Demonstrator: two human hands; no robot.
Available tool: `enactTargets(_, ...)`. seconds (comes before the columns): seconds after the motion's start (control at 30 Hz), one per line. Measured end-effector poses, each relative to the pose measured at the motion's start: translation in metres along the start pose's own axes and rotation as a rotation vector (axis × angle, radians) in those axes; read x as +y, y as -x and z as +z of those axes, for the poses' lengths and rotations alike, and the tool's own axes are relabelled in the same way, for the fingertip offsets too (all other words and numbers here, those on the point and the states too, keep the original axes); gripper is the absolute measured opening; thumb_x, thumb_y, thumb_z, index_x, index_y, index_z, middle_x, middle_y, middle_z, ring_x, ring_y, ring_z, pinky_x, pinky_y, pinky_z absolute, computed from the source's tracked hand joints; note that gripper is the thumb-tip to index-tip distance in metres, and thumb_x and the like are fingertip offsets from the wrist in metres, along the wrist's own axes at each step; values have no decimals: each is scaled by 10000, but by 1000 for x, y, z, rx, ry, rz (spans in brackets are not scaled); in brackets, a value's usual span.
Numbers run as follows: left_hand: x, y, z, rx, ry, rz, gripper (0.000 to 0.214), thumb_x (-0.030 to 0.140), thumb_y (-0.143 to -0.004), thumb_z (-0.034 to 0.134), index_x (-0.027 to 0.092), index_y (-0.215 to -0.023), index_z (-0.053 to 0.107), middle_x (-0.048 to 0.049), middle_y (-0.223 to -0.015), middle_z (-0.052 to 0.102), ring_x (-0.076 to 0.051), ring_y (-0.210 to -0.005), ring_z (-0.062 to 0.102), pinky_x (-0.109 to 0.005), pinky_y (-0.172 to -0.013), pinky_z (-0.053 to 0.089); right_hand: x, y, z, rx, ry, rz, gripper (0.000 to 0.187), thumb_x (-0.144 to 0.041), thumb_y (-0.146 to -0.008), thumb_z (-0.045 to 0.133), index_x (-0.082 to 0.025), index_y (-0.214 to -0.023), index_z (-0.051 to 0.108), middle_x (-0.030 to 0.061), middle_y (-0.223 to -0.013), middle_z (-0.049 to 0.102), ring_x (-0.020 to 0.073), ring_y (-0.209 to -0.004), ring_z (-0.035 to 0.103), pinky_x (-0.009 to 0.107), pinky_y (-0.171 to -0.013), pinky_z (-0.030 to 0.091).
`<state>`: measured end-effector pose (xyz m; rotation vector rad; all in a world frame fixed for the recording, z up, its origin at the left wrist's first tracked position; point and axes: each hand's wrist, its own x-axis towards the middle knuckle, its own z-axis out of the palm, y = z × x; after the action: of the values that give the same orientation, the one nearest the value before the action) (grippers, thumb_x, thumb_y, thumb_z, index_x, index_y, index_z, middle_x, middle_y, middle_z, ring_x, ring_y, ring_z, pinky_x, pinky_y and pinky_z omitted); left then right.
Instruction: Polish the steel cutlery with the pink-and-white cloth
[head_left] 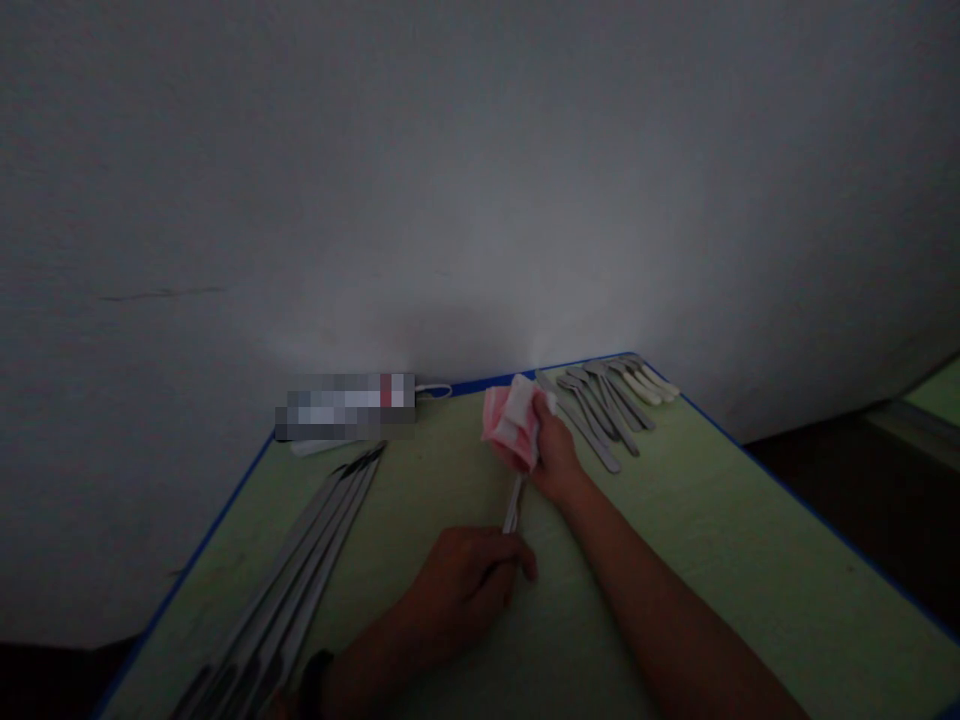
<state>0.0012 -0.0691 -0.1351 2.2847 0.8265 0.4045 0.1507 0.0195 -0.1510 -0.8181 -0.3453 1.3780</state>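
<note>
Above the table, my left hand (480, 580) is closed around the near part of a slim metal utensil (514, 503). My right hand (556, 455) grips a pink and white cloth (510, 425), bunched around the utensil's far end. That end is hidden by the cloth, so I cannot tell what kind of utensil it is. Just beyond my right hand, to its right, lie several metal pieces of cutlery, among them a table knife (600, 452) and spoons (592, 405). Some pieces at the far right have white handles (651, 388).
On the left of the green table (420, 480) lie several long metal utensils (300, 560), side by side. A blurred box-like object (345, 405) with a white cord (435, 391) stands at the back left. A grey wall (465, 200) rises behind the table's blue edge.
</note>
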Motion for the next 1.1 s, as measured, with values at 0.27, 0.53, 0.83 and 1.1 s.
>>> enactTargets(0.27, 0, 3, 1, -30, 29, 53, 220, 106, -795, 389, 188, -741, 586, 23, -668, 566, -107, -635, 526, -192, -630, 351, -4, -1, 0, 117, -8, -21, 360, -491, -809, 481, -156, -741, 593, -1, -571, 616, 106, -445, 539, 203, -405, 415)
enactTargets(0.53, -5, -6, 5, 233, 237, -175, 221, 190, -841, 323, 184, -723, 509, 31, -620, 477, -120, -590, 462, -201, -563, 349, 15, 16, 5, -80, 632, -260, 514, -605, -738, 477, -150, -500, 483, -32, -430, 429, 77, -420, 364, 196, -379, 259)
enactTargets(0.83, -4, -3, -2, 86, 125, 3, 199, 108, -756, 349, 178, -660, 509, 25, -610, 503, -116, -597, 485, -204, -607, 358, 8, 6, 8, -88, -120, 122, 383, -525, -790, 465, -178, -861, 612, 5, -680, 656, 139, -578, 587, 244, -545, 468)
enactTargets(1.1, 9, 5, 0, -101, -61, 113, 217, 84, -783, 381, 188, -687, 545, 29, -638, 575, -99, -590, 520, -188, -614, 359, -9, -7, -4, 13, -163, -30, 292, -472, -749, 550, -189, -712, 608, -18, -569, 622, 118, -496, 558, 234, -525, 482)
